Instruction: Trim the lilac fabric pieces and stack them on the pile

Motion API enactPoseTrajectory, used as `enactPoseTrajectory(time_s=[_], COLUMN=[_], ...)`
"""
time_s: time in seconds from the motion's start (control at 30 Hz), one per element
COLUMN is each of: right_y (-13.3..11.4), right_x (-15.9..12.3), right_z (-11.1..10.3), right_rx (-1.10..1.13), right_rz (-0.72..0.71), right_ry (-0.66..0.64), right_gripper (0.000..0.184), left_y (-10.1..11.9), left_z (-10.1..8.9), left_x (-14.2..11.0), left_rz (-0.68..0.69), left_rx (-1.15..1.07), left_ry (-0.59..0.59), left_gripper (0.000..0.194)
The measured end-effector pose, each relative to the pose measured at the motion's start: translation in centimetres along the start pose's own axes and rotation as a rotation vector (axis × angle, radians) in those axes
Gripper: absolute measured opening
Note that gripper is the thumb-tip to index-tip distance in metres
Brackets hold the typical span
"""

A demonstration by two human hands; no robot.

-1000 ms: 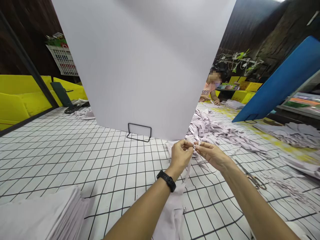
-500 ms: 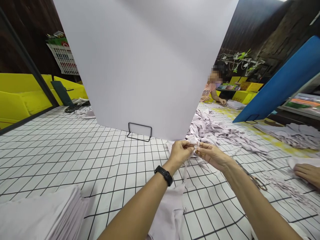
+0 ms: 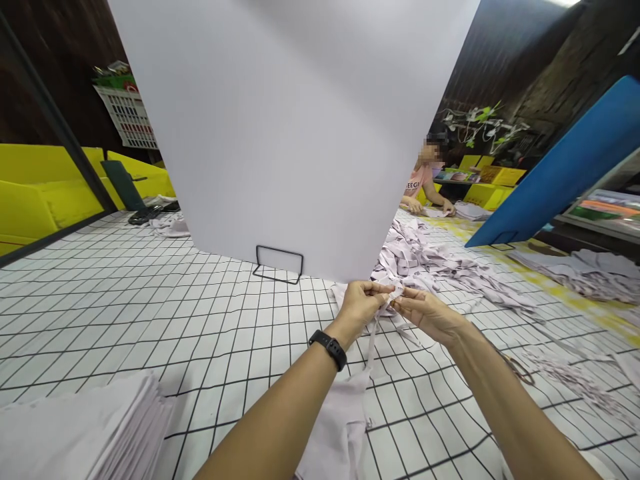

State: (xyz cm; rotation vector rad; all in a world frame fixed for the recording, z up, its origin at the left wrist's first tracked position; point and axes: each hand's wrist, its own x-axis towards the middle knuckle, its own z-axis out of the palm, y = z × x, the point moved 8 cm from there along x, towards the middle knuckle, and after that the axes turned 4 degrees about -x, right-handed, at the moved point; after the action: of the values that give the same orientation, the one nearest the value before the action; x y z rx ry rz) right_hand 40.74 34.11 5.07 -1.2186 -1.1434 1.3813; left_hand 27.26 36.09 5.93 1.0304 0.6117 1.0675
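Note:
Both hands meet in front of the board's lower right corner. My left hand point(image 3: 363, 303), with a black band on its wrist, is closed in a pinch on a pale lilac fabric strip point(image 3: 372, 343). Fingertips of my right hand point(image 3: 423, 312) pinch the same fabric just to the right. From there the strip hangs down to a larger pale lilac cloth piece point(image 3: 337, 420) lying on the table, partly hidden under my left forearm. Right behind my fingers spreads a heap of pale lilac fabric strips point(image 3: 430, 257).
A tall white board point(image 3: 290, 133) stands on a wire foot ahead. Stacked cloth point(image 3: 75, 420) lies front left. Scissors point(image 3: 520, 370) and thread scraps point(image 3: 575, 380) lie right of my right forearm. A blue board point(image 3: 560, 167) leans at right; another person point(image 3: 417, 187) works beyond.
My fingers have shifted slightly on the fabric, and more of it shows between them. Another person's hand at the right edge has left the view.

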Motion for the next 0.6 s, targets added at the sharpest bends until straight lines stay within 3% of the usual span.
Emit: enactPoseTrajectory(time_s=[0.2,0.4,0.47,0.6], right_y=[-0.4,-1.4,-1.9,-3.3], right_x=[-0.7,-1.3,-1.0,-1.8], right_z=[0.6,0.9,-0.7,-4.4], right_rx=[-0.082,-0.357,-0.479,-0.702], right_rz=[0.004,-0.001,-0.010,-0.061], right_ry=[0.002,0.009,0.097,0.413], right_gripper=[0.043,0.055,0.052,0.040], left_y=[0.8,1.6,1.9,3.1], left_z=[0.1,-0.5,-1.0,-1.4], left_x=[-0.2,0.1,0.1,-1.2], left_rz=[0.075,0.134,0.123,0.069], left_rx=[0.122,0.187,0.178,0.259], left_ry=[0.036,0.083,0.107,0.059], left_gripper=[0.021,0.030,0.027,0.022])
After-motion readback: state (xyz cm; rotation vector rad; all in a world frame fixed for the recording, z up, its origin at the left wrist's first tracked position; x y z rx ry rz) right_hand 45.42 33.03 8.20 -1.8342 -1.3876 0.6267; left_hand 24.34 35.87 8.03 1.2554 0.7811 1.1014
